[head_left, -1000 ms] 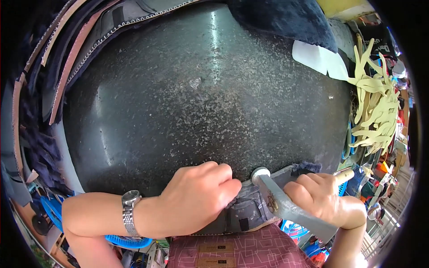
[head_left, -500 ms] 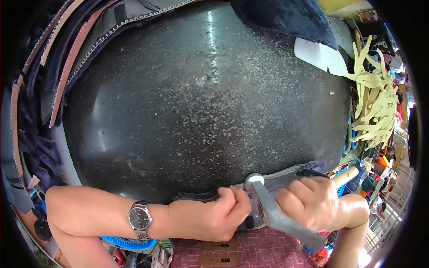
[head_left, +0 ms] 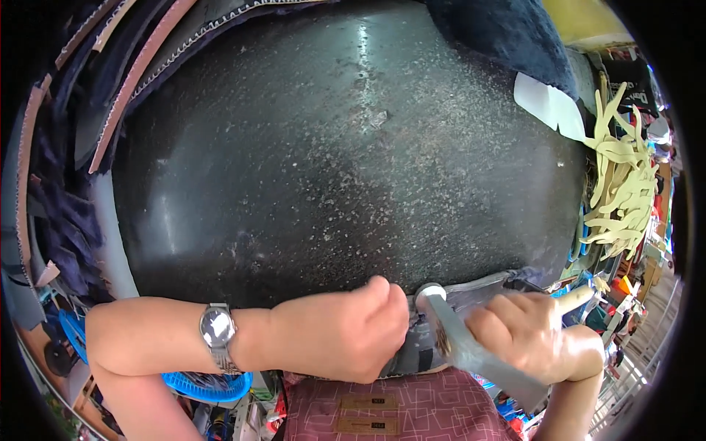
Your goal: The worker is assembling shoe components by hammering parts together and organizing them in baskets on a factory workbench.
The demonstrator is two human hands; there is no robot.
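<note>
My left hand [head_left: 342, 334], with a silver wristwatch [head_left: 218, 331] on the wrist, is closed on a grey piece of material [head_left: 423, 345] at the near edge of a big dark speckled stone slab [head_left: 346, 162]. My right hand [head_left: 526, 334] grips a grey-wrapped tool [head_left: 467, 342] with a round pale head. The tool's head lies on the grey piece just right of my left fist. Much of the grey piece is hidden under my hands.
Dark blue fabric and stitched leather strips [head_left: 88, 110] are piled at the left. A heap of pale yellow strips [head_left: 621, 191] and a white sheet [head_left: 548, 106] lie at the right. A dark fuzzy piece [head_left: 500, 33] is at the top. A maroon patterned cloth [head_left: 382, 408] is near me.
My left hand slid back along the slab's near edge and now sits closer to the tool's head. The tool shifted slightly left and down with my right hand.
</note>
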